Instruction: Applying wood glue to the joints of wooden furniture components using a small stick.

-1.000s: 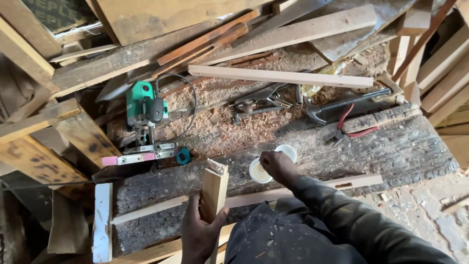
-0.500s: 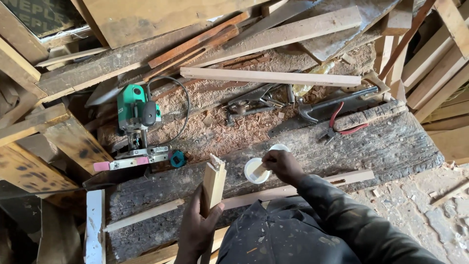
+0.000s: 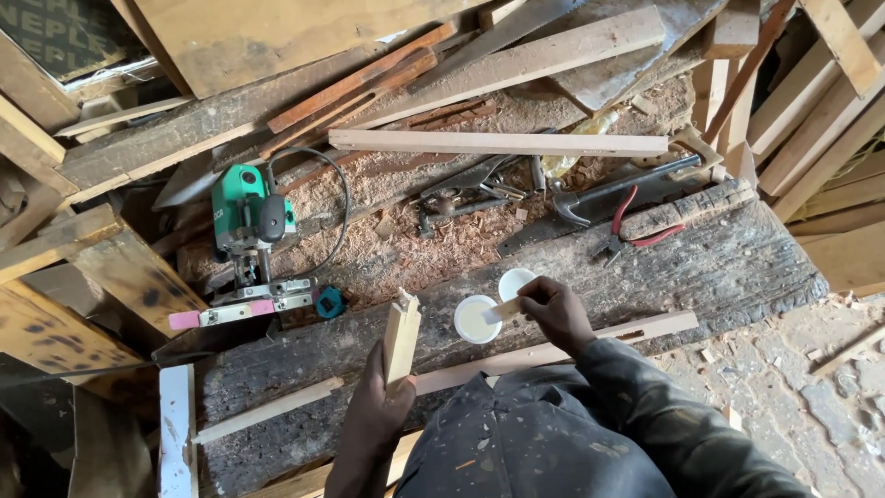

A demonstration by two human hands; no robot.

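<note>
The left hand point(image 3: 376, 415) is wrapped tight around a short wooden piece point(image 3: 401, 339) and holds it up on end, with the cut tip at the top. This piece stands just left of the white tub point(image 3: 476, 319), which sits on the dark old bench point(image 3: 719, 267) and has pale glue in it. The right hand point(image 3: 553, 312) is just right of the tub, and its fingers pinch a small flat stick point(image 3: 501, 312) whose end reaches over the tub. A white lid point(image 3: 514, 280) lies just behind the tub, touching it. A long thin strip point(image 3: 553, 350) of wood lies just in front of the tub. Far left of the tub stands a green router point(image 3: 247, 221), and behind the tub, in the sawdust, lie a hammer point(image 3: 608, 194) and red pliers point(image 3: 636, 231). To do this well, I think the stick should pick up only a little glue, and the left hand should keep the piece steady and close to the tub so nothing drips.
</note>
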